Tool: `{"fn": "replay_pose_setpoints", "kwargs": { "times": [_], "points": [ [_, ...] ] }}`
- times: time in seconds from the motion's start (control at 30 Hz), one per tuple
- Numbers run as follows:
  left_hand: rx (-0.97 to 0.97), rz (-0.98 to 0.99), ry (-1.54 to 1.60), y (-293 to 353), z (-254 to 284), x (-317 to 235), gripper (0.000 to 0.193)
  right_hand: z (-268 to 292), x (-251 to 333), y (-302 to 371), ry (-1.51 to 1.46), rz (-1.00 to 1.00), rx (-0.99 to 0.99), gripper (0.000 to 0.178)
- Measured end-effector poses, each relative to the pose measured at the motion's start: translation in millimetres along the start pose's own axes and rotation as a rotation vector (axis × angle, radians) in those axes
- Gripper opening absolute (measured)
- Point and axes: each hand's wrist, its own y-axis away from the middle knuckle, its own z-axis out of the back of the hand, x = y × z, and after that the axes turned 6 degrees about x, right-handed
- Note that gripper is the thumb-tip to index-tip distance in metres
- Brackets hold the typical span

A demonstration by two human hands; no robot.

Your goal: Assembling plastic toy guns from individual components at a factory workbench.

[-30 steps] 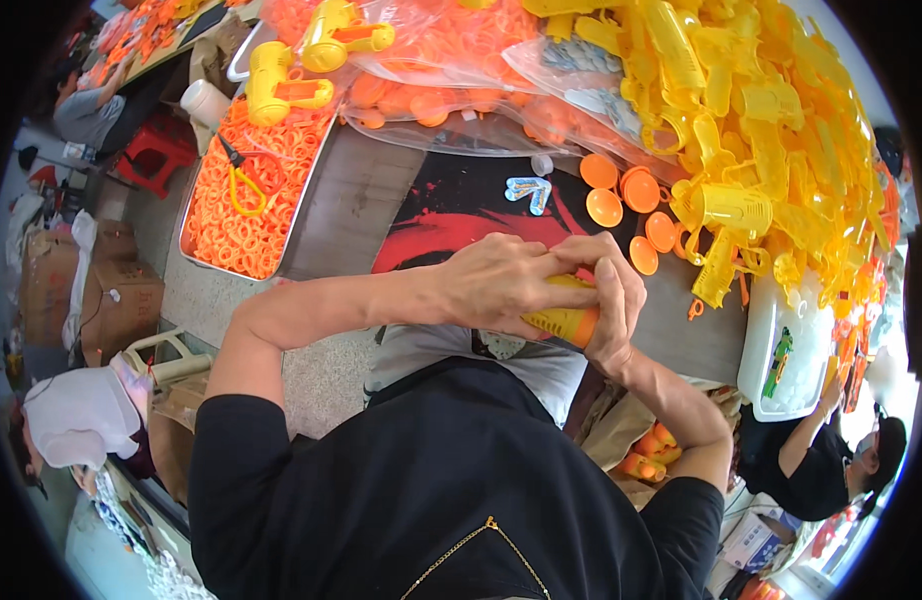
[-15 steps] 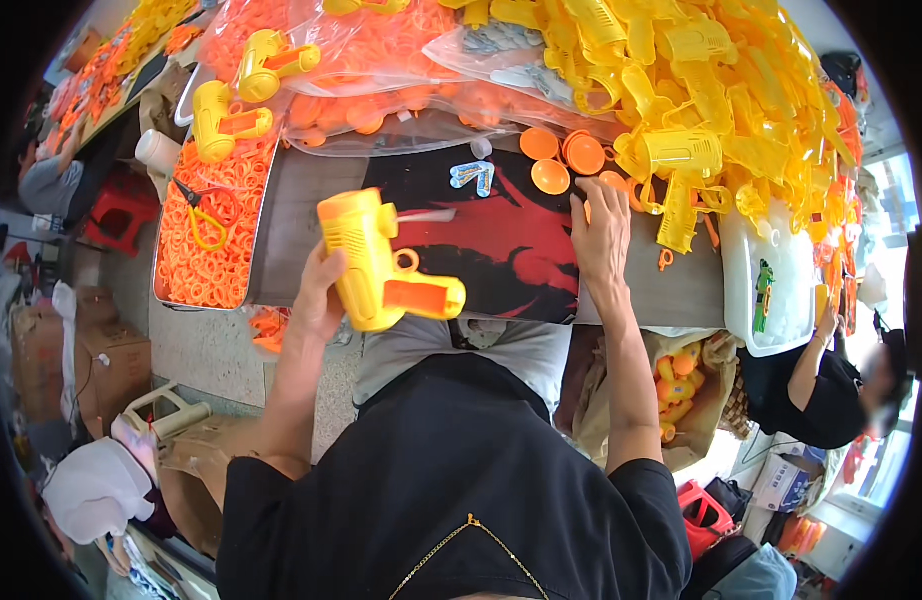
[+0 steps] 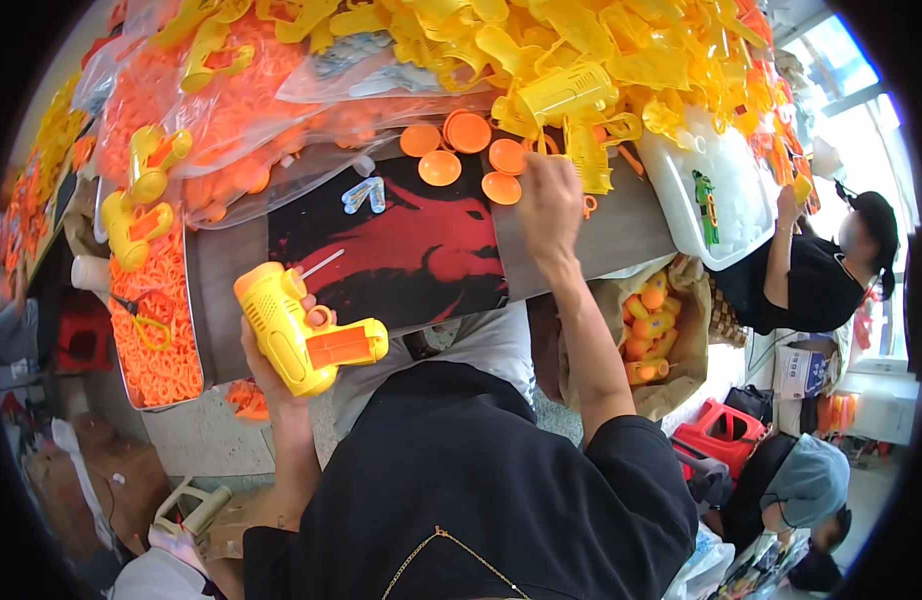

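My left hand (image 3: 269, 362) is wrapped round a yellow toy gun (image 3: 286, 325) with a slotted barrel and an orange panel along its handle. It is held above the near edge of the table, and a thin pale rod (image 3: 323, 264) sticks out beside it. My right hand (image 3: 551, 205) is over the table, its fingers curled together beside several orange round caps (image 3: 439, 168). What those fingers hold, if anything, is hidden and slightly blurred. Just beyond them lies a yellow slotted shell (image 3: 566, 97) at the front of a big heap of yellow shells (image 3: 641, 50).
A tray of orange rings (image 3: 153, 335) with scissors (image 3: 146, 318) stands at left. Small blue-and-white pieces (image 3: 364, 195) lie on a black-and-red mat (image 3: 401, 250). At right are a white bin (image 3: 671, 190), a paper bag of toys (image 3: 686, 375) and another person (image 3: 816, 265).
The whole view has swung, moving the table leftward in the picture. My right hand has shifted right off the orange caps, uncovering them, and its fingers have curled. The left hand still holds the toy gun.
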Motion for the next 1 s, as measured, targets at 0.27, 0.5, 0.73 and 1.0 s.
{"fn": "replay_pose_setpoints", "kwargs": {
  "times": [0.27, 0.5, 0.73, 1.0],
  "points": [
    [-0.005, 0.086, -0.049, -8, -2, 10, 0.071, 66, -150, -11, 0.484, -0.555, 0.21, 0.023],
    [0.031, 0.092, -0.041, -10, -8, 19, 0.086, 76, -162, 15, 0.684, -0.502, 0.335, 0.015],
    [-0.003, 0.078, -0.134, -4, 1, 9, 0.074, 101, -146, 52, 0.276, -0.407, 0.086, 0.02],
    [-0.129, -0.026, -0.487, -43, -15, 29, 0.067, 96, -158, 54, 0.557, -0.643, 0.238, 0.02]
  ]
}}
